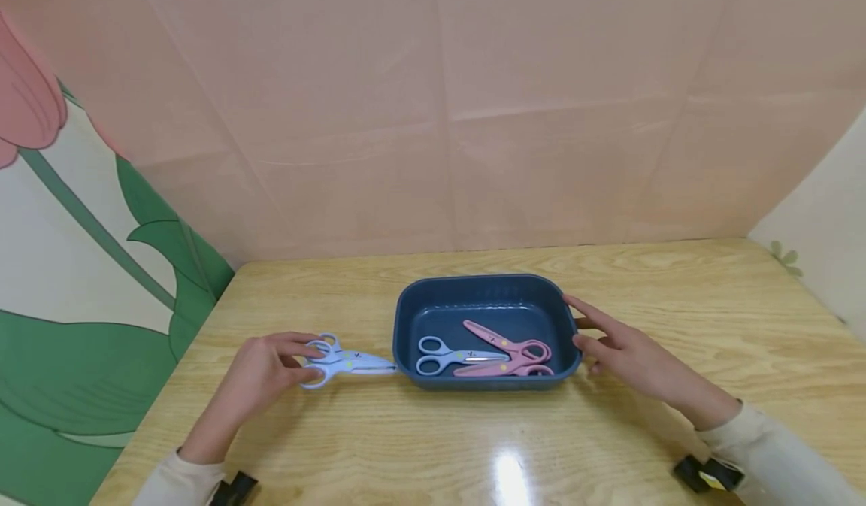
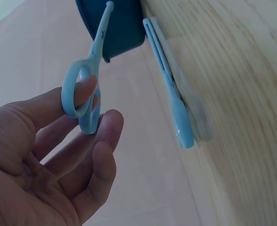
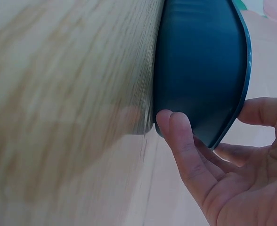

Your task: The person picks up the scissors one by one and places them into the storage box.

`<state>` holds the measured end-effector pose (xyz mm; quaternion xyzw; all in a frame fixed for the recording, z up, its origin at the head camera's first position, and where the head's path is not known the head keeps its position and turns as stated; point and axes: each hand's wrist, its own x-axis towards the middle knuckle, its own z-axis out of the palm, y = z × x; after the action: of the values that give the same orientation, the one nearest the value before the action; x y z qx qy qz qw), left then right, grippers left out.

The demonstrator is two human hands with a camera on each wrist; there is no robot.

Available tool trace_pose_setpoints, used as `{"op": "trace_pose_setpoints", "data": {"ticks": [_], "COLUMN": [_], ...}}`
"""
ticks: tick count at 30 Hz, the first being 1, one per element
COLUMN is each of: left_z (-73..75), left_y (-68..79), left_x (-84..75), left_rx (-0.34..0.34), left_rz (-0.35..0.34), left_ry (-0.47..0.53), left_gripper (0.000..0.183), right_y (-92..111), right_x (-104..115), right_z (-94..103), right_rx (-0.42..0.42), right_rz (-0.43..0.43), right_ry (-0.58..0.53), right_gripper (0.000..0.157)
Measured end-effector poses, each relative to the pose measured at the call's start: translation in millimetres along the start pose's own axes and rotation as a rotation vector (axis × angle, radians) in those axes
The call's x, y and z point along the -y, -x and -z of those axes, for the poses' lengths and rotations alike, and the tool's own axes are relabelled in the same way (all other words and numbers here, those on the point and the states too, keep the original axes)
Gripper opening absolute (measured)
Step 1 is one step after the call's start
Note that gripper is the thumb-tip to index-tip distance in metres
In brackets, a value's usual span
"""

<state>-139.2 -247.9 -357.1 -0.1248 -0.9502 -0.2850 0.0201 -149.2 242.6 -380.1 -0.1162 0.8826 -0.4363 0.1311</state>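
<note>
Blue scissors (image 2: 95,55) above the table (image 1: 379,446)

Pale and round-looped, they are pinched by the left hand (image 1: 262,371). The right hand (image 1: 624,354) touches a navy tray (image 1: 487,292), fingers spread. A second blue pair (image 2: 171,87) below is partly hidden from above. Inside: a third blue pair (image 1: 444,357); overlapping pink scissors (image 1: 512,361), count unclear.

Creased pink sheeting (image 1: 440,115) spans the top. Pink-and-green flower artwork (image 1: 95,224) fills the left. A wood-grain table (image 1: 379,431) stretches below.

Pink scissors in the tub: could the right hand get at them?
Probably yes: the right hand touches the blue tub, whose open top leaves the pink scissors uncovered.
</note>
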Motion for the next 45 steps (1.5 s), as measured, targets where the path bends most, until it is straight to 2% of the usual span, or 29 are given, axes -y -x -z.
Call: {"op": "trace_pose_setpoints", "data": {"ticks": [9,19,35,45], "left_z": [4.4,10.1,20.8,28.8], "left_y": [-0.5,2.3,0.5,0.4], "left_x": [-2.7,-4.9,-9.1,-11.3], "left_rx": [-0.021,-0.012,-0.014,-0.028], "left_rz": [-0.013,0.041,0.006,0.040], "left_ry": [0.013,0.031,0.008,0.012], "left_gripper": [0.023,0.026,0.024,0.030], "right_y": [0.3,0.1,0.0,-0.2], "right_x": [-0.6,-0.4,0.9,1.6], "right_z": [0.6,-0.2,-0.6,0.1], "right_rx": [-0.003,-0.006,-0.011,-0.007], "right_rz": [0.004,0.011,-0.006,-0.009], "right_ry": [-0.002,-0.005,0.001,-0.002], "right_gripper": [0.064,0.064,0.064,0.065]}}
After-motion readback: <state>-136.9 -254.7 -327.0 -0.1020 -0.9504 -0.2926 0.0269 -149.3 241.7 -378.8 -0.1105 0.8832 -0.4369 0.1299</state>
